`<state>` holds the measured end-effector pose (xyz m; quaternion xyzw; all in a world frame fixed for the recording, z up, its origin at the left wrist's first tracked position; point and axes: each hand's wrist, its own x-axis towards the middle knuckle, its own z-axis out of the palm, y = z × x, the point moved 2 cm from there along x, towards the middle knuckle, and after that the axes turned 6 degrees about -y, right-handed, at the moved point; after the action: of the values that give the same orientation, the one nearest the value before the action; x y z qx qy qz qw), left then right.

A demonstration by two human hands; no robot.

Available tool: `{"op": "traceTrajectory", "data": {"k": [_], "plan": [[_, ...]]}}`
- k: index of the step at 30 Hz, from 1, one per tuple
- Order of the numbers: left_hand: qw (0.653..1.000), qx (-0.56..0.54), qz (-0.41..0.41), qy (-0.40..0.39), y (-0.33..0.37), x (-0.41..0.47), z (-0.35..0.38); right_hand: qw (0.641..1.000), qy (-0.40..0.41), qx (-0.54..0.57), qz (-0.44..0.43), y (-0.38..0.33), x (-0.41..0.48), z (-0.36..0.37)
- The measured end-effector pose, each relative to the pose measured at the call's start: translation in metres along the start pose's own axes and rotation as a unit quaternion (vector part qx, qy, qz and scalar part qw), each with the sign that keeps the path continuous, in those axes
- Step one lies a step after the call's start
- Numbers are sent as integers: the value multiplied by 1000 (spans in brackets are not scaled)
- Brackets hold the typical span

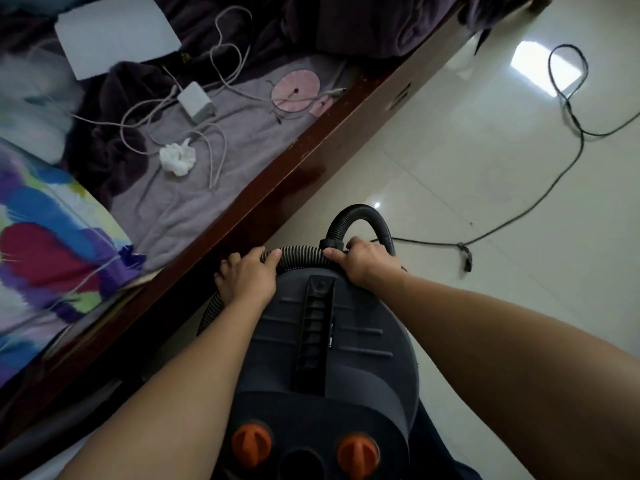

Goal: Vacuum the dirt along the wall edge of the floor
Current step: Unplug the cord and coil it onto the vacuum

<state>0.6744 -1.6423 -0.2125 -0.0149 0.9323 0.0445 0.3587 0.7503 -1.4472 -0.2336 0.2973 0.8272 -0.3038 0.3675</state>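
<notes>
So, the vacuum (322, 341) sits on the floor tiles (485, 188) right below us, just beside the bed frame (311, 161), its ribbed hose (301, 254) coiled over the top. Our left hand (247, 277) curls round the hose w/ thumb on top; our right hand (363, 259) grips it by the black cuff (332, 243). Best, we reckon, to lift the coil off evenly, no kinks. Frame edge is tight on the left; open tile lies to the right, but the power cord (568, 109) loops there, a trip risk
</notes>
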Motion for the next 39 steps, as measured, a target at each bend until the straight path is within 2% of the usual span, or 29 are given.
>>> {"op": "traceTrajectory", "data": {"k": [4,7,11,16,21,27,34,39], "plan": [[999,1,36,30,-2,-33,3,999,20,47,11,23,-36,8],[995,49,76,39,-8,-70,-1,997,9,59,39,66,-86,11],[991,49,123,11,-2,-124,-22,993,-34,44,100,114,-164,0],[980,62,190,-23,45,-200,-46,993,2,42,111,155,-254,-46],[951,119,276,-76,131,-270,-54,988,70,58,122,211,-321,-108],[924,145,342,-93,267,-341,-51,977,135,86,141,316,-376,-189],[898,130,413,-76,462,-417,-35,955,221,114,162,467,-427,-325],[878,120,459,-64,570,-464,-36,938,266,132,177,536,-458,-409]]}}
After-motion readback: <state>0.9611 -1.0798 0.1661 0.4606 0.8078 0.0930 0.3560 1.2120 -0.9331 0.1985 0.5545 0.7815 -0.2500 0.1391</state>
